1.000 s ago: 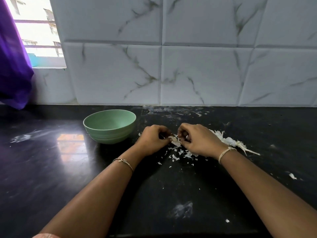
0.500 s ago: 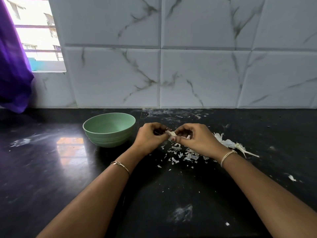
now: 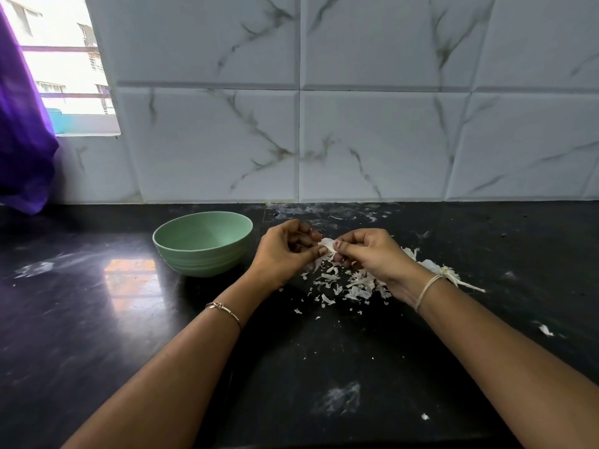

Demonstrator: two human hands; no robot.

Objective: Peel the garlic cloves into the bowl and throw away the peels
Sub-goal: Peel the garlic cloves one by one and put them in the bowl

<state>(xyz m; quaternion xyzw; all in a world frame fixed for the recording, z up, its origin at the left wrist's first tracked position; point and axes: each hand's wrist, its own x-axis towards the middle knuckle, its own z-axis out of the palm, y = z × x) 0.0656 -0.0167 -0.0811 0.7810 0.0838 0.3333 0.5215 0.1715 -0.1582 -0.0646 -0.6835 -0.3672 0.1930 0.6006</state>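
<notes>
Step in hand: skinning a single garlic clove [image 3: 327, 245], held just above the black countertop [image 3: 129, 319] between both hands. The left hand [image 3: 285, 254] pinches the clove's 9 o'clock end between thumb and curled fingertips. The right hand [image 3: 372, 257] pinches the 3 o'clock end, its thumb laid on the papery skin. The green bowl [image 3: 201, 260] stands at 9 o'clock from the hands, near the left hand but not touching it; no clove shows in the visible part of its interior, so the task appears to be at an early stage. Loose peels [image 3: 350, 283] lie scattered at 5 o'clock from the clove, under and beside the right hand, with a stalk remnant [image 3: 450, 273] further out at 3 o'clock. Recommended procedure: hold the clove steady with the left hand and strip the skin lengthwise with the right thumb, from the tip towards the root end. Turn the clove between strokes so that no film is left. Work over the existing pile so that fragments fall in one place, which eases later disposal. Release only the bare clove into the bowl. Thin flakes tend to cling to the fingers, so shake them off clear of the bowl.
</notes>
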